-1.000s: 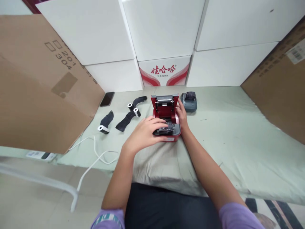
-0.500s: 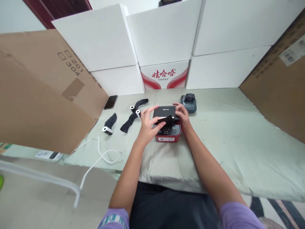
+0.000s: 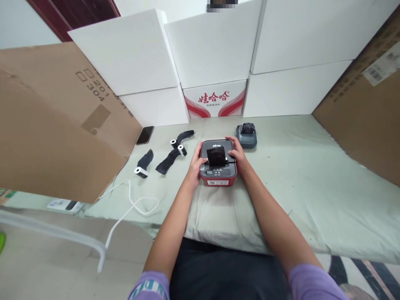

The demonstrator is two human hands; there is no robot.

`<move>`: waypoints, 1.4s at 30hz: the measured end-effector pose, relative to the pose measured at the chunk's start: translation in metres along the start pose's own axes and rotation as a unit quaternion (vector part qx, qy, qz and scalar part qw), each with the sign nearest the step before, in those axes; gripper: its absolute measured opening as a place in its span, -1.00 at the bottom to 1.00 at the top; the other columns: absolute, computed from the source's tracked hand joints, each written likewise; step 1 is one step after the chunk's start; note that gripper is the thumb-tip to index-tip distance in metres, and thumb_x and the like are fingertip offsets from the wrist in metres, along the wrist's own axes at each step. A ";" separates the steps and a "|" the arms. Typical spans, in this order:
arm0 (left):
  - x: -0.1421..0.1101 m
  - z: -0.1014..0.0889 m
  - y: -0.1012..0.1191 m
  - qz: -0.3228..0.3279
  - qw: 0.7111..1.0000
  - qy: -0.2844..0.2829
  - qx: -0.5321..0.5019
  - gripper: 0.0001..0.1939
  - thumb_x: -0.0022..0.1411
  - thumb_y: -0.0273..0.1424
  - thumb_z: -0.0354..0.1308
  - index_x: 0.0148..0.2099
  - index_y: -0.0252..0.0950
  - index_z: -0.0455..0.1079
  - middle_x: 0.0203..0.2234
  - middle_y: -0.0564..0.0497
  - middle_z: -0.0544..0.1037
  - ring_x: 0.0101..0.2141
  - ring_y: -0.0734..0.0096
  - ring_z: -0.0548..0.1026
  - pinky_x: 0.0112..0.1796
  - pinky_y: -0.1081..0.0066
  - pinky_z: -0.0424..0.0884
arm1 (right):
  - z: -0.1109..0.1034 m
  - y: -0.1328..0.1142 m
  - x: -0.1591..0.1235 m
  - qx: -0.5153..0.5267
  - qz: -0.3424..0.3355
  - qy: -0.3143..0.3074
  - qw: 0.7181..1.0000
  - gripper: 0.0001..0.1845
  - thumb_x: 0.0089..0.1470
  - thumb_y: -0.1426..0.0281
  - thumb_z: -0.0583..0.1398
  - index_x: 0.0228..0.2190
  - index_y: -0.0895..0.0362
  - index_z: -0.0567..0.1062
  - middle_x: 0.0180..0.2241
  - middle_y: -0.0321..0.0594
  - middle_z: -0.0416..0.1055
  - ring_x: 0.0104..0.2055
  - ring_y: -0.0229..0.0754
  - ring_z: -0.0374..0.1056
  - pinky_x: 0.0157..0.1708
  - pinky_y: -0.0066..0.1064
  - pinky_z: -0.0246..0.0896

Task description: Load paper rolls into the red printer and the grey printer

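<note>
A red label printer [image 3: 218,182] with a dark grey top stands on the green cloth in front of me, its lid down. From the slot in its top sticks a strip of black paper [image 3: 216,156]. My left hand [image 3: 196,164] grips the printer's left side, the thumb on the top edge. On the opposite side my right hand [image 3: 238,155] wraps the right edge, thumb on the lid. Behind my right hand sits a smaller blue-grey printer [image 3: 246,137] with crumpled black paper in its top.
Left of the printer lie several small paper rolls [image 3: 141,171] with black strips unrolled. A phone [image 3: 145,135] rests by the cardboard sheet [image 3: 56,121]. A white cable [image 3: 134,203] loops near the front edge. White boxes [image 3: 212,50] wall off the back.
The printer's lid has swung down from raised to shut. My left hand has let go of the black paper strip and moved to the printer's left side.
</note>
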State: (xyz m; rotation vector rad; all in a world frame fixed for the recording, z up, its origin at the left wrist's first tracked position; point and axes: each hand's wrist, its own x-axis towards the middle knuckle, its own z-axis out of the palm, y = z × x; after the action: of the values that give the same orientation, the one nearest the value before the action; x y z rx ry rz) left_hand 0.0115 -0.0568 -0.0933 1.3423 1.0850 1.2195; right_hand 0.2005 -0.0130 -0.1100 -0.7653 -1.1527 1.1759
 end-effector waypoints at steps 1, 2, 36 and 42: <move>0.000 0.001 0.000 -0.002 1.000 0.002 -0.003 -0.23 0.16 -0.35 0.03 0.42 0.07 0.05 0.40 0.22 0.15 0.36 0.26 0.17 0.29 0.25 0.23 | 0.000 0.000 0.000 0.000 0.001 -0.001 1.000 -0.38 -0.31 0.36 0.21 -0.07 -0.03 0.44 -0.15 -0.27 0.48 -0.15 -0.06 0.33 -0.12 -0.25 0.28; 0.000 0.001 0.000 -0.006 1.000 0.005 -0.009 -0.22 0.16 -0.35 0.03 0.42 0.06 0.04 0.40 0.22 0.13 0.37 0.27 0.17 0.29 0.27 0.23 | -0.001 0.001 0.000 -0.001 0.003 -0.003 1.000 -0.37 -0.30 0.36 0.21 -0.06 -0.03 0.43 -0.15 -0.27 0.48 -0.15 -0.06 0.33 -0.13 -0.26 0.28; -0.002 0.009 -0.005 -0.031 0.977 0.090 -0.191 -0.24 0.02 -0.47 0.15 0.32 -0.11 0.28 0.34 0.07 0.29 0.35 0.22 0.20 0.30 0.31 0.19 | 0.003 -0.017 -0.003 -0.116 0.077 0.045 0.989 -0.34 -0.27 0.30 0.16 -0.01 0.04 0.37 -0.05 -0.19 0.42 -0.01 -0.01 0.33 0.07 -0.15 0.25; -0.033 0.003 -0.001 -0.065 0.975 0.040 -0.207 -0.39 0.24 -0.25 0.13 0.32 -0.14 0.28 0.35 0.05 0.26 0.38 0.16 0.12 0.36 0.17 0.05 | 0.017 -0.032 -0.048 -0.122 0.202 0.089 0.968 -0.25 -0.07 0.14 0.22 0.15 0.12 0.35 0.09 -0.05 0.42 0.11 0.12 0.35 0.22 0.01 0.14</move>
State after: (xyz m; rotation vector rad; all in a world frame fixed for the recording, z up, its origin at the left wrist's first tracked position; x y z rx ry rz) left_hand 0.0116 -0.0892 -0.0982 0.8964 0.8954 1.3225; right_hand 0.1951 -0.0688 -0.0895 -1.3153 -1.0281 1.2771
